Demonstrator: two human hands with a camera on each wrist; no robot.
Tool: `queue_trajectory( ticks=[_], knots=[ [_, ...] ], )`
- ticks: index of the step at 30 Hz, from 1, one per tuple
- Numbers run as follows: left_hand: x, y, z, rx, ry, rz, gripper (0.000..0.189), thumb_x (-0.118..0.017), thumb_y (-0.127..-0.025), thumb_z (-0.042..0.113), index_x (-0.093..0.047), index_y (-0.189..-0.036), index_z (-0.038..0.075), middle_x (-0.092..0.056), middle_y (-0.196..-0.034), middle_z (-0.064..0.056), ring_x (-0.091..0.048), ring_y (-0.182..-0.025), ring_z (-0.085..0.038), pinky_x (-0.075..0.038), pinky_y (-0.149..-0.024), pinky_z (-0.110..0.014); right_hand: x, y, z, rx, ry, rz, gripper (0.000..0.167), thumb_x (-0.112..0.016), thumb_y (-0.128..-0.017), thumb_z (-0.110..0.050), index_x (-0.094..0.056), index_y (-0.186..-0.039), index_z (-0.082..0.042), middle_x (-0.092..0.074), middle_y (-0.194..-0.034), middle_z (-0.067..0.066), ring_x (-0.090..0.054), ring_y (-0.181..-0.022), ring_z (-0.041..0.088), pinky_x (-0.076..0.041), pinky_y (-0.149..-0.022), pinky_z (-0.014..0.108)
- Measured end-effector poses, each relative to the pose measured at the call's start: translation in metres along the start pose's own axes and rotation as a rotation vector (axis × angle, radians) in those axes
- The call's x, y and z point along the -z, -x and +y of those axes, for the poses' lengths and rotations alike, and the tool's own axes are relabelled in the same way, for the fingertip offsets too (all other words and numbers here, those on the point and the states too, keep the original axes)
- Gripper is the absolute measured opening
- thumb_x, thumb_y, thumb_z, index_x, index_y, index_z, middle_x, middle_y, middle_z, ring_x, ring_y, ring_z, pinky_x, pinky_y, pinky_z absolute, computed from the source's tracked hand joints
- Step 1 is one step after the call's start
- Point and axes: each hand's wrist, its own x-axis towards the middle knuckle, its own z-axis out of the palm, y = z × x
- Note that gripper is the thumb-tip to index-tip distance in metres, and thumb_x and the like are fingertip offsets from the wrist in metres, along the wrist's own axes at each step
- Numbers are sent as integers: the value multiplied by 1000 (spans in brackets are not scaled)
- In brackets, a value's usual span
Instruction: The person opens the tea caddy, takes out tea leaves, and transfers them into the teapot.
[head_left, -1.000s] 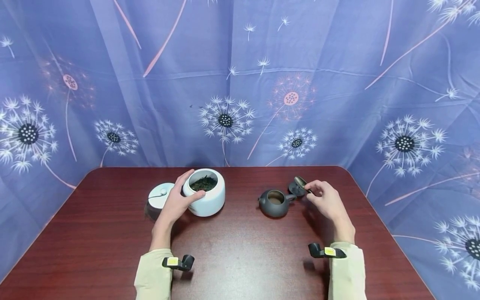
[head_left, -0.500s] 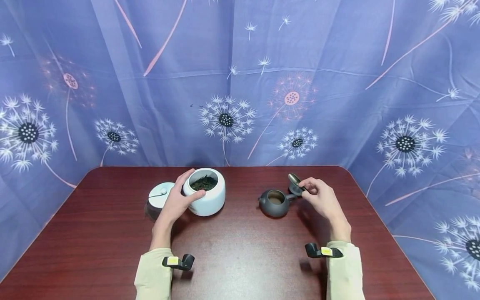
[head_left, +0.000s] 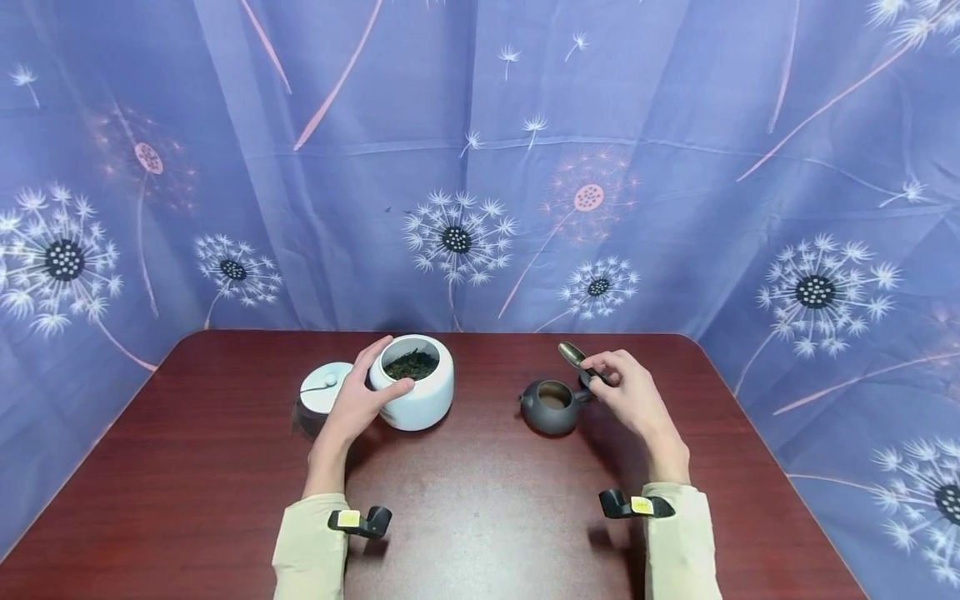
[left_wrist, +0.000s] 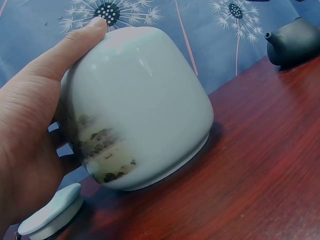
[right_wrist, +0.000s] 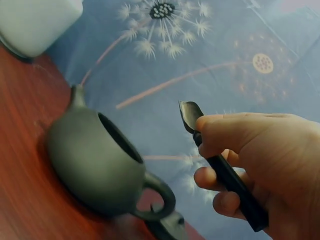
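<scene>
A white lidless jar [head_left: 429, 407] stands on the table at centre left, dark tea leaves [head_left: 411, 364] inside. My left hand [head_left: 354, 408] grips it from the left, thumb at the near side of the rim and fingers behind. In the right wrist view my right hand [right_wrist: 265, 155] holds a tea scoop [right_wrist: 237, 192] by its black handle, the metal bowl pointing up and away. The head view shows the scoop raised behind and right of a dark clay teapot [head_left: 547, 418], which is open on top. The teapot's dark lid [right_wrist: 172, 226] lies beyond its handle, mostly hidden in the head view.
The jar's white lid [head_left: 321, 393] rests left of the jar, partly behind my left hand. A reddish-brown table [head_left: 465, 508] reaches back to a blue dandelion-print curtain [head_left: 360, 217].
My right hand has moved left with the scoop, from over the teapot's lid to closer behind the teapot. My left hand keeps its grip on the jar.
</scene>
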Motion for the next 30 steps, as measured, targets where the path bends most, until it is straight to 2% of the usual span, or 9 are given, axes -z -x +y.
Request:
queue_trajectory(
  ticks=[8,12,18,21,25,30],
  knots=[
    [-2,-3,-2,-15,5,-4,84,-80,-83,38,-36,-154,29,-28,-162,0,-30,-147,-27,-25,-118,-57,-7,-9,-26,123,19,24,21,-69,-90,-8,-75,-109,-16,-68,-104,2,-59,-73,13,-48,-68,24],
    [-1,-1,-2,-23,13,10,82,-81,-82,38,-38,-152,31,-30,-160,1,-31,-146,-26,-24,-118,-55,-11,-13,-41,156,46,13,18,-71,-90,-13,-76,-106,-17,-70,-103,-1,-56,-80,14,-47,-73,29],
    [0,1,-2,-20,15,18,83,-81,-81,38,-39,-152,30,-31,-160,1,-32,-145,-26,-25,-118,-54,-16,-22,-59,185,29,-5,16,-72,-88,-13,-74,-104,-15,-61,-88,1,-56,-80,16,-47,-75,32],
    [0,2,-3,-21,12,20,83,-81,-82,38,-38,-152,30,-31,-160,1,-32,-145,-25,-25,-118,-54,-18,-25,-66,189,12,-65,22,-70,-86,-9,-72,-108,-15,-55,-87,3,-53,-80,17,-45,-75,32],
    [1,2,-3,-26,16,19,83,-81,-82,37,-38,-153,27,-30,-160,0,-32,-146,-25,-24,-119,-54,-21,-29,-73,172,-4,-145,36,-67,-82,-4,-70,-116,-14,-55,-93,4,-54,-82,17,-44,-76,33],
    [0,0,-4,-26,24,12,83,-81,-82,38,-38,-153,28,-30,-160,1,-32,-146,-25,-24,-118,-55,-26,-33,-80,197,-5,-124,35,-66,-82,-4,-72,-115,-15,-58,-96,3,-54,-84,18,-44,-74,33]
  ],
)
